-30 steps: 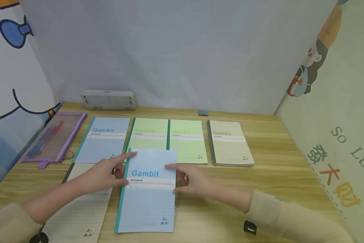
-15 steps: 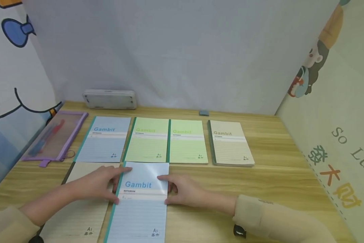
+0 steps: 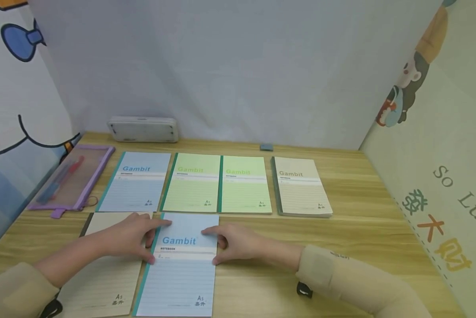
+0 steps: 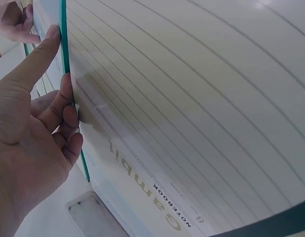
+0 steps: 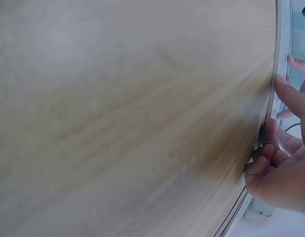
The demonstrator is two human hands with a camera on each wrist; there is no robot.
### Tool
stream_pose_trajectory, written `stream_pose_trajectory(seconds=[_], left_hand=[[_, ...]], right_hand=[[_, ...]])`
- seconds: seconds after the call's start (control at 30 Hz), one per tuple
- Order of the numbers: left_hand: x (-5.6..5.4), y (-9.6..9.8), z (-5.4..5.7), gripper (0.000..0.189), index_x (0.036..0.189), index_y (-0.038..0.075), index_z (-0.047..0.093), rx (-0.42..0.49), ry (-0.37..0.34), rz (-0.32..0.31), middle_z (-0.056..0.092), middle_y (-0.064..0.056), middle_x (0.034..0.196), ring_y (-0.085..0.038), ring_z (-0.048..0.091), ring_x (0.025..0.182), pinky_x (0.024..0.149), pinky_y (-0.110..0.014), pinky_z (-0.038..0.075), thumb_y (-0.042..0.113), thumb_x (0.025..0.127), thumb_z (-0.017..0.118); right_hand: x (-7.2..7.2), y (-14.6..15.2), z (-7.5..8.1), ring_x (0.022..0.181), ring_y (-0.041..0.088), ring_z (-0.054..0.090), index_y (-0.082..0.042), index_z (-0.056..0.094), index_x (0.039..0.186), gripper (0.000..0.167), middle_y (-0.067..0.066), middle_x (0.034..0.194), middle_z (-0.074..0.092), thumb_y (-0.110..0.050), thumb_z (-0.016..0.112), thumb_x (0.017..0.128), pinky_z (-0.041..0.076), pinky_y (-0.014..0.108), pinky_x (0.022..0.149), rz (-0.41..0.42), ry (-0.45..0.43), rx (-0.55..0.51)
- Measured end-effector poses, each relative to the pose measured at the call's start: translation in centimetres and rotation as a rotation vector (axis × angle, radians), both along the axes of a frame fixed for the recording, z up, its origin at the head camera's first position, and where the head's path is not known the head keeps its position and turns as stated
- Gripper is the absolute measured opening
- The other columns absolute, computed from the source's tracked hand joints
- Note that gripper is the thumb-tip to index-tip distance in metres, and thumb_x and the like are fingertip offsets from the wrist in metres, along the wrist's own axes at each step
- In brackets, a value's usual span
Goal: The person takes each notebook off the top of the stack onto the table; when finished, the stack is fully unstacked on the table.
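A blue Gambit notebook [image 3: 175, 282] with a teal spine lies at the front of the table, cover up. My left hand [image 3: 128, 236] holds its spine side, index finger on the cover and thumb at the edge, other fingers curled. My right hand [image 3: 238, 243] holds the opposite edge likewise. Immediately left, under my left forearm, lies a beige notebook [image 3: 103, 282], its upper part partly hidden. In the left wrist view the beige notebook [image 4: 182, 98] fills most of the picture beside my left hand [image 4: 31, 128]. My right hand [image 5: 288, 148] shows at the right wrist view's edge.
Behind stands a row: a blue notebook [image 3: 136, 190], two green notebooks [image 3: 190, 190] side by side, and a beige notebook stack [image 3: 303, 192]. A purple mesh pencil pouch [image 3: 69, 181] lies at left. A white case [image 3: 142, 129] and grey eraser-like block [image 3: 266, 147] sit at the back.
Both hands have brought the blue notebook left and toward the front edge, uncovering the green notebooks' lower parts. It now lies beside the front beige notebook, with little movement in the last half second.
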State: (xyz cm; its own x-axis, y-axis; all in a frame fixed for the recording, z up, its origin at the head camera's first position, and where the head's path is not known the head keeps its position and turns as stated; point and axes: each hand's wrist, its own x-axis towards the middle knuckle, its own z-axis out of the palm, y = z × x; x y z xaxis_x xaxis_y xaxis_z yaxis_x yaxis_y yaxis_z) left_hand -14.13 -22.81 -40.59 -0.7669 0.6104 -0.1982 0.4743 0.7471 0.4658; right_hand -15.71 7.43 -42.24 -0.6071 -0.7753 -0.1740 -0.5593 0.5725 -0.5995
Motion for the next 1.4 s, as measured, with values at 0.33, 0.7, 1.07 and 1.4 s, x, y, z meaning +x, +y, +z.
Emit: stream_pose_trajectory(seconds=[0.33,0.7,1.07,1.4], left_hand=[[-0.5,0.5,0.9,0.090,0.137,0.014,0.050,-0.066,0.058,0.023,0.047,0.015,0.067,-0.007,0.035,0.065,0.074,-0.033,0.028,0.054,0.063,0.080],[-2.1,2.5,5.4,0.085,0.140,0.014,0.046,-0.002,0.145,0.007,0.053,0.016,0.080,-0.011,0.037,0.073,0.068,-0.030,0.033,0.044,0.069,0.081],[-4.4,6.6,9.3,0.082,0.140,0.014,0.047,0.094,0.314,-0.054,0.060,0.015,0.092,-0.018,0.048,0.095,0.089,-0.047,0.032,0.039,0.070,0.082],[-7.2,11.4,9.5,0.080,0.143,0.018,0.042,0.211,0.340,-0.069,0.063,0.009,0.106,-0.023,0.045,0.116,0.102,-0.050,0.029,0.038,0.074,0.080]], right_hand=[[-0.4,0.4,0.5,0.066,0.003,0.042,-0.009,0.053,0.134,0.069,-0.004,0.073,0.049,-0.024,0.082,0.074,0.036,0.014,0.059,0.008,-0.043,-0.049],[-1.4,3.6,4.7,0.080,0.019,0.047,-0.016,0.051,0.137,0.071,0.005,0.084,0.058,-0.030,0.081,0.075,0.038,0.023,0.068,0.024,0.062,-0.058],[-2.8,9.1,10.1,0.077,0.012,0.049,-0.020,0.050,0.137,0.068,-0.009,0.089,0.056,-0.035,0.079,0.076,0.044,0.025,0.069,-0.010,0.189,-0.091],[-3.9,15.3,12.5,0.090,0.009,0.053,-0.016,0.048,0.139,0.066,-0.006,0.097,0.059,-0.020,0.077,0.080,0.047,0.028,0.076,-0.178,0.236,-0.205]])
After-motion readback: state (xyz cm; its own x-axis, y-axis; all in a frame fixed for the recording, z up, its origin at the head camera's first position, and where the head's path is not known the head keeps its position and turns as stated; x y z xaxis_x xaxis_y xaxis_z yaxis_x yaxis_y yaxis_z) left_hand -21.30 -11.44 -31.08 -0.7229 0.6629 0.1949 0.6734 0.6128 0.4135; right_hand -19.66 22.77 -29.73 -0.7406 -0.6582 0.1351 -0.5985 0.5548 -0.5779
